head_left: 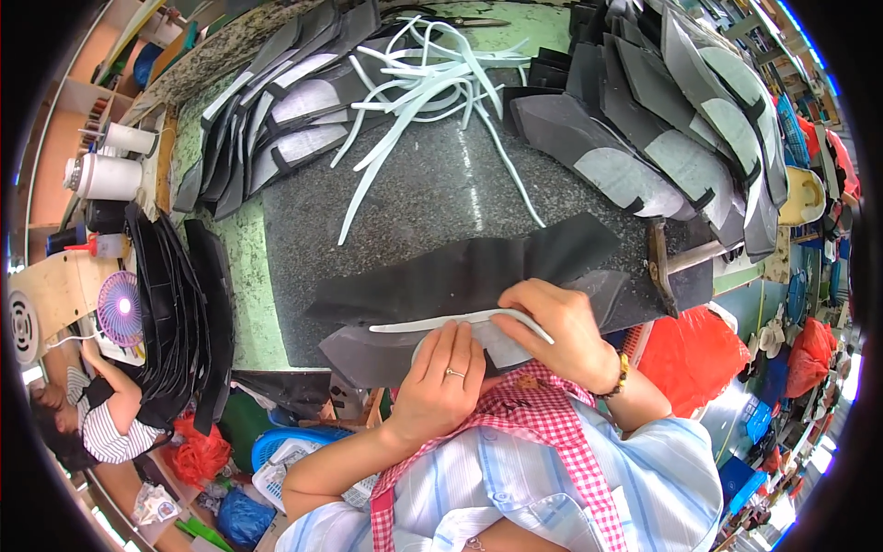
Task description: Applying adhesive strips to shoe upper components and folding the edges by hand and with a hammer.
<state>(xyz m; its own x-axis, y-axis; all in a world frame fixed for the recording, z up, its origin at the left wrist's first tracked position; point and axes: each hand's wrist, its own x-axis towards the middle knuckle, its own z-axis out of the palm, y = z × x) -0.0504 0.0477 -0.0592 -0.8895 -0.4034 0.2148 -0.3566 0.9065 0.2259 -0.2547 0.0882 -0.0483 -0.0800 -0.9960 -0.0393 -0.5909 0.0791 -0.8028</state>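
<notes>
A long white strip (405, 327) lies along the lower edge of a black sheet piece (432, 276), over a grey panel (368, 354) at the near edge of the dark stone slab. My left hand (443, 379), with a ring on one finger, has its fingers held together, their tips pressed on the strip and panel; its thumb is hidden. To the right, my right hand (559, 324) pinches the strip between thumb and fingers, and the strip's free end sticks out past the thumb. My right wrist wears a beaded bracelet.
A heap of loose white strips (432, 83) lies at the back of the slab (395, 212). Grey panels are stacked at far left (303, 101) and far right (644, 138). A hammer (660, 267) rests at right. Black pieces (175, 313) hang at left, near another person (115, 414).
</notes>
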